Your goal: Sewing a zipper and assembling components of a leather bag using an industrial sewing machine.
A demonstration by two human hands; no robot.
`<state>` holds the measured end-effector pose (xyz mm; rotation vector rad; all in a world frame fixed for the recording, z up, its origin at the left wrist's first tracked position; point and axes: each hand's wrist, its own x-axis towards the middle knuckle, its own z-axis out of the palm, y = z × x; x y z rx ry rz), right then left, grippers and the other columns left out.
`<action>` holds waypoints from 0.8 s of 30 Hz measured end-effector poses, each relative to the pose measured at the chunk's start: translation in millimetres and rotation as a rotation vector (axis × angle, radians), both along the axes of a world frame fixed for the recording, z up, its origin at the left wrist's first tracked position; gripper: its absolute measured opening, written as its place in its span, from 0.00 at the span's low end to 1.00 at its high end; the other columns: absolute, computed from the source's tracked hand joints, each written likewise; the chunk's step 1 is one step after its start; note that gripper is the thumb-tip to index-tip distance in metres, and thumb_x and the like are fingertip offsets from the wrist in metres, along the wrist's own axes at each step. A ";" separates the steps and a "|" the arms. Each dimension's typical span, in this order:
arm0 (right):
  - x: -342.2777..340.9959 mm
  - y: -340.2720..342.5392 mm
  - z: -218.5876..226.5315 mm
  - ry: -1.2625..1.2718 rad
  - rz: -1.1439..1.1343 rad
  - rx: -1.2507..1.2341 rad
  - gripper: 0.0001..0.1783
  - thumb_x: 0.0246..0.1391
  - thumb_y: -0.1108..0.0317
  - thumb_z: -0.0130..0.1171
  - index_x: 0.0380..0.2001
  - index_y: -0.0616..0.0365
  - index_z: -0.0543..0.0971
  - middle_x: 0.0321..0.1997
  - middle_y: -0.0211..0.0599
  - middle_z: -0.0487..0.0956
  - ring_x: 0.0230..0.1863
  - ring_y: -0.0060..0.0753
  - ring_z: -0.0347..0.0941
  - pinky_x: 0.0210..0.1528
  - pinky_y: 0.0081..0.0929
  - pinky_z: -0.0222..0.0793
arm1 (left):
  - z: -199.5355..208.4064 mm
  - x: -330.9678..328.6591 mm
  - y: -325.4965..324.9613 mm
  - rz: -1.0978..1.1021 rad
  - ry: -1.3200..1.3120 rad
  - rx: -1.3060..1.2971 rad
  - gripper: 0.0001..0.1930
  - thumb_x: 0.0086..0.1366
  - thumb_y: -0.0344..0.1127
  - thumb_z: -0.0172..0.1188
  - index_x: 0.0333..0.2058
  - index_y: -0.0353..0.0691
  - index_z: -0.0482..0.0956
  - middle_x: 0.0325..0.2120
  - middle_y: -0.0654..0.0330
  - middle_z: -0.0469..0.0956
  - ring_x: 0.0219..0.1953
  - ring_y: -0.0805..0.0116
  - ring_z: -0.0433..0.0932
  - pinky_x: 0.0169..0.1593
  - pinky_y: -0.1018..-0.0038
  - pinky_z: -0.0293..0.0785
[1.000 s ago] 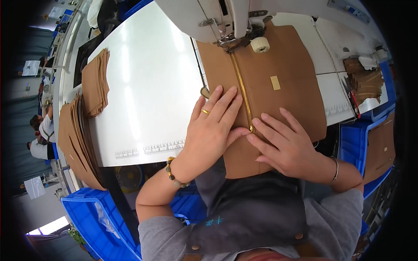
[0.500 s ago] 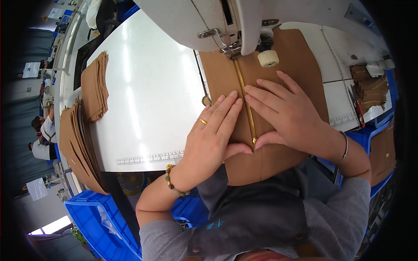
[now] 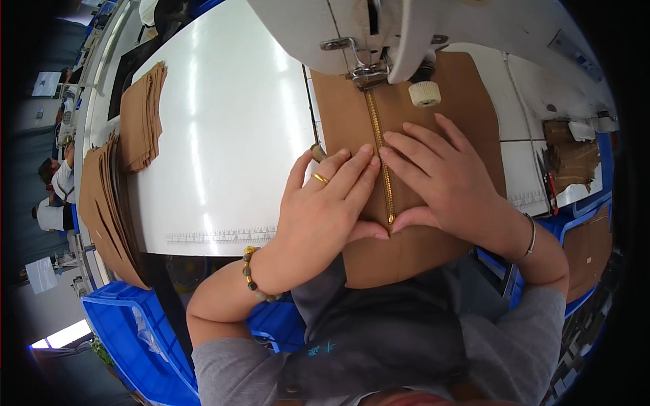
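A large brown panel (image 3: 379, 260) of leather-like material lies under the head of a white sewing machine (image 3: 298, 34). Down its middle runs a gold metal zipper (image 3: 381, 149), its far end at the presser foot (image 3: 369, 76) and its slider (image 3: 391, 218) towards me. To the left of the zipper, my left hand (image 3: 328, 199) rests flat on the panel, fingers stretched out and thumb near the slider. My right hand (image 3: 450, 179) lies on the right side with its fingers spread, thumb tip also beside the slider. Neither hand grips anything; both press on the panel.
Stacks of brown pieces (image 3: 108, 210) lie at the left of the white table (image 3: 217, 149). Blue bins (image 3: 135, 325) stand low at left and right. Red-handled scissors (image 3: 552, 183) and brown scraps (image 3: 572, 155) sit at the right. Other people (image 3: 57, 183) work far left.
The view has shifted slightly, moving the table and stacks left in the picture. Both hands keep nearly the same places on the panel beside the zipper.
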<state>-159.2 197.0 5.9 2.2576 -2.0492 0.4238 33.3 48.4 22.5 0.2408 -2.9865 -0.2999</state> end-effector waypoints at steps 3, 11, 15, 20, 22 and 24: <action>-2.7 -4.9 -1.2 0.013 -0.007 -0.010 0.50 0.38 0.34 0.70 0.59 0.60 0.78 0.64 0.38 0.75 0.66 0.44 0.69 0.72 0.57 0.61 | 0.0 -4.2 -4.5 -0.012 -0.005 -0.017 0.47 0.46 0.63 0.71 0.62 0.42 0.77 0.65 0.62 0.75 0.65 0.57 0.74 0.69 0.47 0.63; -20.2 -25.4 -8.5 0.019 -0.020 -0.076 0.46 0.42 0.36 0.69 0.58 0.60 0.79 0.62 0.38 0.76 0.65 0.44 0.70 0.71 0.55 0.63 | -5.6 -26.3 -28.2 -0.001 0.029 -0.083 0.47 0.43 0.64 0.71 0.62 0.43 0.78 0.63 0.65 0.76 0.63 0.58 0.75 0.70 0.43 0.63; -24.4 -33.2 -10.4 0.021 -0.032 -0.076 0.42 0.45 0.39 0.69 0.58 0.58 0.80 0.59 0.37 0.79 0.64 0.42 0.72 0.71 0.50 0.64 | -6.9 -35.4 -41.4 -0.009 0.081 -0.084 0.47 0.43 0.63 0.71 0.61 0.43 0.79 0.60 0.64 0.78 0.59 0.57 0.76 0.69 0.45 0.65; -29.4 -42.0 -14.8 0.000 -0.049 -0.142 0.38 0.46 0.43 0.70 0.56 0.55 0.81 0.57 0.36 0.80 0.65 0.42 0.72 0.71 0.47 0.64 | -8.8 -47.5 -56.4 -0.016 0.101 -0.046 0.45 0.45 0.62 0.72 0.60 0.41 0.80 0.58 0.61 0.78 0.57 0.55 0.77 0.67 0.49 0.67; -31.1 -44.2 -16.8 -0.005 -0.050 -0.178 0.36 0.46 0.44 0.70 0.55 0.54 0.81 0.56 0.36 0.81 0.65 0.42 0.72 0.71 0.47 0.64 | -9.7 -50.4 -59.8 -0.017 0.100 -0.042 0.44 0.45 0.62 0.72 0.59 0.41 0.81 0.58 0.61 0.78 0.57 0.54 0.78 0.67 0.51 0.67; -32.1 -45.7 -18.0 -0.023 -0.057 -0.197 0.34 0.46 0.45 0.71 0.54 0.54 0.82 0.56 0.36 0.81 0.65 0.43 0.72 0.71 0.47 0.64 | -11.0 -52.3 -62.5 -0.028 0.130 -0.039 0.44 0.46 0.61 0.72 0.59 0.39 0.81 0.57 0.59 0.79 0.56 0.53 0.78 0.67 0.55 0.69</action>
